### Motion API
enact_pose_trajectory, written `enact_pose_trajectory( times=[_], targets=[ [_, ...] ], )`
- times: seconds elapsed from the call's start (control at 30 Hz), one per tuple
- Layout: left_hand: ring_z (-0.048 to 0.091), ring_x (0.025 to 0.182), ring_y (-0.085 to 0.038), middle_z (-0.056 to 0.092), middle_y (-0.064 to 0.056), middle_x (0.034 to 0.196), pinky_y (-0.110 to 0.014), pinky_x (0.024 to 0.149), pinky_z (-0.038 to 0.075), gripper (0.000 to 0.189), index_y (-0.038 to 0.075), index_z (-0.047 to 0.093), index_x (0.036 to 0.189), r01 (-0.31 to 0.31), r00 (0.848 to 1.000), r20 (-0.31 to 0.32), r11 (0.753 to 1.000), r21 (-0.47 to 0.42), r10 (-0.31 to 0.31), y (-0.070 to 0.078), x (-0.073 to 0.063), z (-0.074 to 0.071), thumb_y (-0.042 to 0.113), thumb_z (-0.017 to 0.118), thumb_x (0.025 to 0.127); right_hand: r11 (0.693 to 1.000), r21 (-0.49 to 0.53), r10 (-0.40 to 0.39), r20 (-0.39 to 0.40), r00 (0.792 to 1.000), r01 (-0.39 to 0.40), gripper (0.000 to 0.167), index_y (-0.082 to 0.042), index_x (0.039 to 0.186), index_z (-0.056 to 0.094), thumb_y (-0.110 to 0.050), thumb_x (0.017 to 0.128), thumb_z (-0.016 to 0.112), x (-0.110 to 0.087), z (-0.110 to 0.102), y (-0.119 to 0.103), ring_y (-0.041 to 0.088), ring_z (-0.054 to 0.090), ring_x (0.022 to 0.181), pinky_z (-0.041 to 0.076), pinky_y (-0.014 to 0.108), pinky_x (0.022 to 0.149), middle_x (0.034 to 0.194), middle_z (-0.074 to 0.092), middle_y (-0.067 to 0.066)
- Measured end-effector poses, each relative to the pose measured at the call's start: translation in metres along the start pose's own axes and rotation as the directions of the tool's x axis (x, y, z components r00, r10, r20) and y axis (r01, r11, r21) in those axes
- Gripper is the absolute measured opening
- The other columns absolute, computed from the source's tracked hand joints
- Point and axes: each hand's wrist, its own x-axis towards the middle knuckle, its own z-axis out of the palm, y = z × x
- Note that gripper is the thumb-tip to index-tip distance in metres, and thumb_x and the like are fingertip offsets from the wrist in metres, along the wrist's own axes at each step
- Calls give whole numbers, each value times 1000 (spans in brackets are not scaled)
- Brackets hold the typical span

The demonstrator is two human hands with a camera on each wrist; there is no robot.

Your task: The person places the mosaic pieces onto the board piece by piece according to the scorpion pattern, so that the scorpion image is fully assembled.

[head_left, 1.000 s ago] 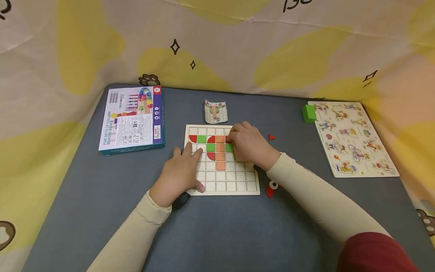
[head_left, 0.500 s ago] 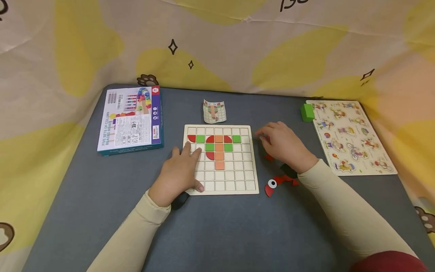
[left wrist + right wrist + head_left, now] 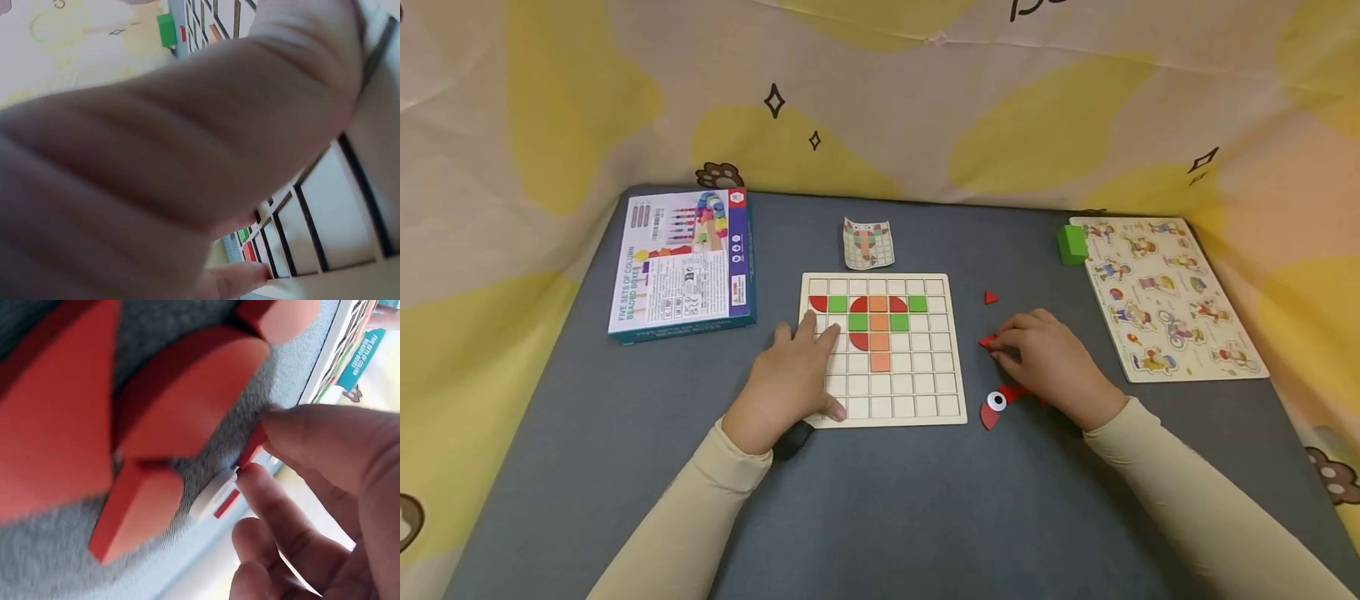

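A pale wooden grid board (image 3: 924, 384) is lying flat on the dark grey worktop (image 3: 880, 508), serving as the middle of everything. The person's left hand (image 3: 787, 375) is resting spread on the board's left side, its fingers extended and gripping nothing. Inside the board, four orange square tiles (image 3: 879, 342) are forming a column, with four green square tiles (image 3: 917, 304) and four red quarter-round tiles (image 3: 860, 342) occupying cells around it.

Just right of the board, the right hand (image 3: 1051, 362) is pinching a small red piece (image 3: 987, 342) between thumb and finger; its exact shape is partly hidden, though it seems pointed. Near that hand, also right of the board, a red triangular piece (image 3: 991, 297) is lying farther back, while a white disc with a black centre (image 3: 997, 401) is lying nearer the person, beside a red curved-edged piece (image 3: 989, 416) and other red pieces (image 3: 1012, 392).

Behind the board, a small printed grid card (image 3: 868, 244) is curling slightly. Left of the board, a white, purple and teal printed box (image 3: 685, 262) is lying flat. Well to the board's right, a green block (image 3: 1072, 245) is standing by a picture puzzle board (image 3: 1180, 372).
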Motion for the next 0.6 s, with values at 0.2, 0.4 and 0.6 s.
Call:
enact_pose_trajectory(
  times=[0.2,0.4,0.6],
  targets=[
    [40,129,-51,29,-31,165,-60,76,59,124,6,45,160,3,1000,3,1000,-1,-3,0,0,0,44,104,59,1000,15,-20,-32,999,21,18,-8,107,85,-9,89,86,8,8,-2,32,61,96,51,45,86,103,76,9],
    [40,129,-52,29,-32,165,-60,77,59,124,6,45,160,0,1000,0,1000,2,0,0,0,1,45,105,59,999,31,10,-14,1000,-10,14,-8,103,85,-9,90,84,16,8,-5,31,60,95,50,45,86,103,75,10],
    [40,129,-52,30,-32,165,-60,77,59,124,6,46,160,2,1000,-2,1000,1,-2,0,0,1,45,105,58,999,23,32,16,999,-32,13,-5,103,84,-8,90,82,19,9,-12,31,62,92,52,47,86,99,78,9]
  ],
)
